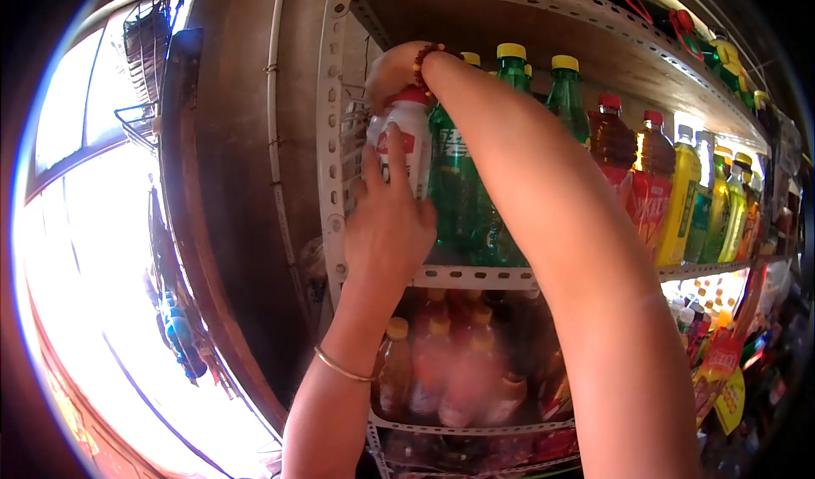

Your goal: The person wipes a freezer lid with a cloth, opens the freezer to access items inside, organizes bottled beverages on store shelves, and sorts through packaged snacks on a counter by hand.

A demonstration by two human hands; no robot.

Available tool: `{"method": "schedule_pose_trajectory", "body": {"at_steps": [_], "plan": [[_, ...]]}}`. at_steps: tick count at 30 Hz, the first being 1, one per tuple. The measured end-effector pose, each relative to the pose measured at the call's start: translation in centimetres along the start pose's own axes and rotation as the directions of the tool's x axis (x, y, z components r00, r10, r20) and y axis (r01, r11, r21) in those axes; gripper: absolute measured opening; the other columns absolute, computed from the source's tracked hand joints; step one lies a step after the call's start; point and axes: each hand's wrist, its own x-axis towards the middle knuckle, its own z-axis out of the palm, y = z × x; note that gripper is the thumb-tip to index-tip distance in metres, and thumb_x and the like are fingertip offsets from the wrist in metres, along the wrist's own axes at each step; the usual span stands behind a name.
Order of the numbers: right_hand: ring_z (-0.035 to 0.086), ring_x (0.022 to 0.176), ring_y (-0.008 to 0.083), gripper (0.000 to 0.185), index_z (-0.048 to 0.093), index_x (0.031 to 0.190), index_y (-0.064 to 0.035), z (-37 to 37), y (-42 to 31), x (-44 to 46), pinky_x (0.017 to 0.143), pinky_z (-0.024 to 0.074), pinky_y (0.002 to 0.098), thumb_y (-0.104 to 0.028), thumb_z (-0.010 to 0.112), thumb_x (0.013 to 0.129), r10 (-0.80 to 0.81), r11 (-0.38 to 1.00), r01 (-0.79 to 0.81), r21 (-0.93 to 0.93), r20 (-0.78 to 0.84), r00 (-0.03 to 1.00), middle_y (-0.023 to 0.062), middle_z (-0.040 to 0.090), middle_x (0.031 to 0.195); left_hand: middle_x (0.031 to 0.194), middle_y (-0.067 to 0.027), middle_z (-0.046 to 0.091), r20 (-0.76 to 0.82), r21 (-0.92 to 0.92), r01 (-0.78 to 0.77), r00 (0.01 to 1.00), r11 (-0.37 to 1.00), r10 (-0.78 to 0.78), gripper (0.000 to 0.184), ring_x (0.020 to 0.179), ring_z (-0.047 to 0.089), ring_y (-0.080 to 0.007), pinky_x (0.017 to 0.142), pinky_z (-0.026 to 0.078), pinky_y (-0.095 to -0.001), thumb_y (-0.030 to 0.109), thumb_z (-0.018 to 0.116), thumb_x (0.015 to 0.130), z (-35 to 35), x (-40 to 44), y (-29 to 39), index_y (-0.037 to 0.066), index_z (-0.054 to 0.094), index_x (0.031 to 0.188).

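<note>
A white plastic bottle [409, 144] with a red cap and a red label stands upright at the left end of the upper shelf. My left hand [389, 233] is against its front, with two fingers stretched up over the label and the thumb at its right side. Above, my right hand [395, 73] bends over beside the red cap, wrist turned left. The fingers of that hand are hidden, so its grip does not show. Just right of the white bottle is a large green soda bottle [454, 169], partly behind my right forearm.
A perforated metal shelf post [333, 165] rises close at my left hand. More green bottles [564, 97], red-labelled bottles [652, 186] and yellow bottles [682, 199] line the shelf rightward. Smaller bottles [396, 364] stand on the shelf below. A bright window [93, 275] is at far left.
</note>
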Motion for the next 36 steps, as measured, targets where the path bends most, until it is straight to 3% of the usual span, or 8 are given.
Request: {"method": "schedule_pose_trajectory", "body": {"at_steps": [5, 8, 13, 22, 26, 29, 31, 36], "plan": [[0.06, 0.069, 0.0166, 0.031, 0.066, 0.084, -0.0029, 0.4, 0.9, 3.0, 0.063, 0.0468, 0.0368, -0.03, 0.052, 0.081, -0.125, 0.905, 0.129, -0.404, 0.038, 0.991, 0.0072, 0.065, 0.079, 0.137, -0.0274, 0.029, 0.099, -0.107, 0.163, 0.983, 0.981, -0.153, 0.088, 0.102, 0.055, -0.0411, 0.073, 0.053, -0.0431, 0.015, 0.06, 0.076, -0.1, 0.1, 0.2, 0.007, 0.004, 0.144], [0.061, 0.076, 0.0187, 0.043, 0.064, 0.104, -0.0037, -0.4, 0.7, 0.7, 0.068, 0.0484, 0.0377, -0.039, 0.049, 0.085, 0.025, 0.993, -0.035, 0.112, 0.089, 0.996, 0.0085, 0.066, 0.093, 0.138, -0.0277, 0.027, 0.046, -0.075, 0.167, 0.985, 0.983, -0.164, 0.088, 0.104, 0.054, -0.042, 0.079, 0.052, -0.0425, 0.014, 0.06, 0.076, 0.1, -0.3, 0.0, 0.006, 0.004, 0.144], [0.061, 0.088, 0.0191, 0.053, 0.063, 0.107, -0.0045, -0.8, 0.0, -0.2, 0.086, 0.0446, 0.0354, -0.05, 0.04, 0.091, 0.126, 0.991, -0.123, 0.058, -0.048, 0.991, 0.0116, 0.064, 0.105, 0.139, -0.0265, 0.028, -0.111, -0.136, 0.062, 0.991, 0.989, -0.078, 0.084, 0.118, 0.043, -0.04, 0.085, 0.05, -0.0426, 0.016, 0.06, 0.077, 1.2, -0.4, -0.8, 0.003, 0.008, 0.142], [0.057, 0.104, 0.0221, 0.037, 0.06, 0.111, -0.0032, -4.1, 4.5, -8.4, 0.09, 0.0425, 0.0321, -0.032, 0.043, 0.095, -0.337, 0.931, 0.276, -0.239, -0.269, 0.902, 0.0106, 0.062, 0.111, 0.145, -0.0118, 0.024, -0.189, -0.086, -0.089, 0.979, 0.992, 0.072, 0.071, 0.128, 0.033, -0.0352, 0.098, 0.04, -0.0434, 0.012, 0.059, 0.082, 0.3, -0.3, -0.3, 0.011, 0.022, 0.142], [0.06, 0.092, 0.0321, 0.03, 0.062, 0.099, -0.0021, -3.0, 7.4, -14.0, 0.079, 0.0467, 0.0387, -0.027, 0.048, 0.09, -0.509, 0.861, 0.38, -0.339, -0.575, 0.64, 0.0172, 0.064, 0.094, 0.145, -0.0133, 0.024, -0.244, -0.066, -0.169, 0.958, 0.983, 0.148, 0.065, 0.133, 0.026, -0.0338, 0.107, 0.027, -0.0446, 0.012, 0.058, 0.083, -0.1, -0.4, 0.1, 0.008, 0.027, 0.14], [0.062, 0.083, 0.0312, 0.026, 0.062, 0.094, -0.0011, -2.3, 9.3, -17.9, 0.072, 0.0482, 0.0377, -0.023, 0.049, 0.09, -0.453, 0.887, 0.32, -0.334, -0.766, 0.456, 0.0165, 0.064, 0.087, 0.144, -0.0142, 0.027, -0.275, -0.018, -0.241, 0.934, 0.97, 0.227, 0.063, 0.133, 0.025, -0.0347, 0.11, 0.021, -0.0452, 0.014, 0.059, 0.082, -0.3, -0.5, 0.0, 0.006, 0.031, 0.138], [0.056, 0.053, 0.0235, 0.025, 0.057, 0.079, 0.0005, -0.5, 8.9, -20.4, 0.051, 0.0428, 0.0334, -0.021, 0.052, 0.09, -0.259, 0.948, 0.277, -0.156, -0.886, 0.385, 0.0129, 0.058, 0.061, 0.137, -0.0152, 0.036, -0.362, 0.002, -0.385, 0.86, 0.923, 0.359, 0.06, 0.13, 0.029, -0.0344, 0.108, 0.022, -0.0472, 0.014, 0.06, 0.08, -0.3, -0.9, -0.4, 0.004, 0.036, 0.134], [0.062, 0.052, 0.0273, 0.039, 0.056, 0.068, 0.0023, 7.8, 3.7, -25.8, 0.052, 0.0487, 0.0372, -0.029, 0.054, 0.091, -0.038, 0.965, 0.174, 0.195, -0.554, 0.832, 0.0203, 0.059, 0.058, 0.123, -0.0163, 0.048, -0.203, -0.177, -0.478, 0.873, 0.86, 0.443, 0.057, 0.114, 0.046, -0.0359, 0.098, 0.036, -0.0443, 0.011, 0.061, 0.078, -0.2, -2.6, -0.8, 0.002, 0.039, 0.13]]}}
